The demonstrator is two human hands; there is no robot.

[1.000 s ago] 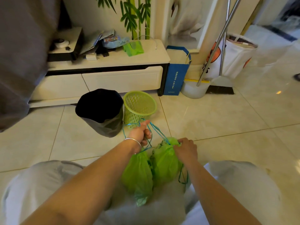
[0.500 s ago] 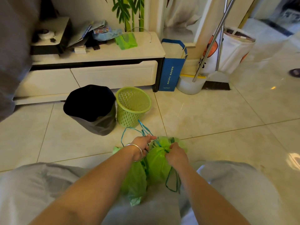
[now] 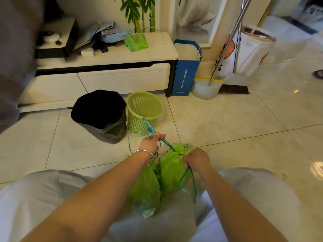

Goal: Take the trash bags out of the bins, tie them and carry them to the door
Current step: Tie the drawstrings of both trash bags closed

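A green trash bag (image 3: 170, 169) hangs between my knees, its neck gathered. My left hand (image 3: 151, 143), with a silver bangle on the wrist, is closed on the bag's teal drawstring (image 3: 150, 127) and holds it taut, up and to the left. My right hand (image 3: 197, 159) pinches the gathered neck of the bag, with a drawstring loop dangling beneath it. Beyond my hands stands a green mesh bin (image 3: 145, 110) without a bag in it. Beside it on the left is a bin lined with a black bag (image 3: 100, 116).
A low white TV cabinet (image 3: 104, 79) with clutter on top runs along the back. A blue paper bag (image 3: 186, 74), a white bucket (image 3: 204, 89), a broom (image 3: 235, 84) and a white tote (image 3: 248, 49) stand at the back right. Tiled floor stretches to the right.
My left hand has drawn the drawstring up and away from the bag after coming close to my right hand. My right hand stays on the bag's neck. The view shifted slightly.
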